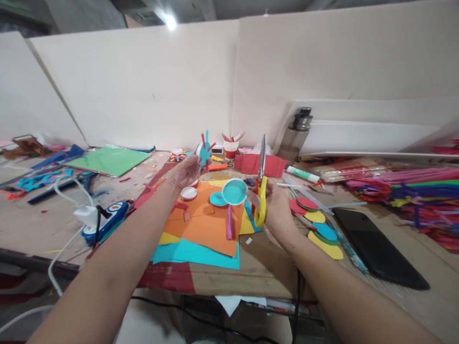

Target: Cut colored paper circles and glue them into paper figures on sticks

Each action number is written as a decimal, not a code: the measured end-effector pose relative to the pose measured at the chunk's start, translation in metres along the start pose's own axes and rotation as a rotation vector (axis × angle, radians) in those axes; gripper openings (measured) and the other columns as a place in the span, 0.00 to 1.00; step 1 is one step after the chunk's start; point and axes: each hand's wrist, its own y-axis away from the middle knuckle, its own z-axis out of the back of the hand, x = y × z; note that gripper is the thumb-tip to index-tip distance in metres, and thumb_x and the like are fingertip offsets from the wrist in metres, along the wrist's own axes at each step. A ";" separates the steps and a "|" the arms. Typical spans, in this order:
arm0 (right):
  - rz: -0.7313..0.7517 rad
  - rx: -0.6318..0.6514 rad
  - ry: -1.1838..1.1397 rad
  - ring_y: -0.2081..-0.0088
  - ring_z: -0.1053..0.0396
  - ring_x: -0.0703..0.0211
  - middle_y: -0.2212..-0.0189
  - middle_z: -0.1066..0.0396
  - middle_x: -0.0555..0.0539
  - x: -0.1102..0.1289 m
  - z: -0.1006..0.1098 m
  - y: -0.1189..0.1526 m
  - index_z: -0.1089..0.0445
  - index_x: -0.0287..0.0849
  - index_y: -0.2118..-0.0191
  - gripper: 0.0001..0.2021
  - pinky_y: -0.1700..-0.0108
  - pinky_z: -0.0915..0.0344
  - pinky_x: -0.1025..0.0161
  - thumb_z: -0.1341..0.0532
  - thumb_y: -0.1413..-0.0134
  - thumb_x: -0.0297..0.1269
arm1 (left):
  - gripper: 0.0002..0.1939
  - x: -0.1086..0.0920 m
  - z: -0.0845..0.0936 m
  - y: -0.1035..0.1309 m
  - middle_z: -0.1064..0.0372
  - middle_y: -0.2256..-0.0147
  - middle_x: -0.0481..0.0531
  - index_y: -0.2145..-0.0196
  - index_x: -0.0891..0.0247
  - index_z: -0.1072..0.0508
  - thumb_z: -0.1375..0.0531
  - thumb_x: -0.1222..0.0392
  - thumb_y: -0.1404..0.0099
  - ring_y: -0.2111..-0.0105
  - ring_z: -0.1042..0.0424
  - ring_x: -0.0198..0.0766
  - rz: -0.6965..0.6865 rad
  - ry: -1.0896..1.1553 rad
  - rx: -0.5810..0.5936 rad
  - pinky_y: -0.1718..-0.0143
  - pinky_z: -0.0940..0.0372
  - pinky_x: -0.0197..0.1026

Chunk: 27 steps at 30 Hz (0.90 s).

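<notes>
My left hand [190, 171] is raised over the far side of the worktop, its fingers closed on a blue paper cutout [204, 152] with thin red strips sticking out. A white round edge shows behind the cutout. My right hand [270, 203] grips yellow-handled scissors [263, 165], blades pointing up. Beside its fingertips is a white-rimmed round cup [234, 191] with a blue inside; whether the fingers touch it I cannot tell. Below the cup lies a purple stick [229, 224]. A blue paper disc [217, 198] and orange paper sheets [204, 224] lie between my arms.
A black phone [380, 248], coloured paper discs [324, 231] and bundles of pipe cleaners [412, 191] lie at right. A dark bottle [296, 136] leans by the white panel. At left are a blue power strip [107, 222] with cables and green sheets [109, 160].
</notes>
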 end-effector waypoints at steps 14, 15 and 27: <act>-0.038 0.002 -0.007 0.60 0.26 0.52 0.62 0.25 0.44 -0.003 0.002 -0.002 0.33 0.45 0.55 0.23 0.58 0.28 0.54 0.31 0.57 0.46 | 0.29 0.000 0.015 -0.031 0.28 0.56 0.55 0.55 0.62 0.31 0.29 0.57 0.55 0.59 0.28 0.40 -0.336 -0.908 -0.320 0.58 0.35 0.41; -0.039 0.001 -0.001 0.60 0.26 0.52 0.62 0.25 0.44 -0.003 0.002 -0.002 0.33 0.45 0.55 0.23 0.58 0.28 0.54 0.31 0.57 0.46 | 0.30 -0.001 0.018 -0.034 0.29 0.55 0.55 0.55 0.62 0.31 0.29 0.56 0.55 0.58 0.28 0.42 -0.342 -1.015 -0.362 0.57 0.36 0.42; -0.072 0.010 -0.029 0.60 0.26 0.53 0.62 0.25 0.44 -0.007 0.003 -0.003 0.34 0.44 0.53 0.24 0.61 0.29 0.57 0.32 0.56 0.46 | 0.32 -0.013 0.054 -0.084 0.28 0.54 0.60 0.57 0.59 0.34 0.27 0.55 0.59 0.47 0.34 0.59 -0.053 -1.455 -0.741 0.49 0.47 0.54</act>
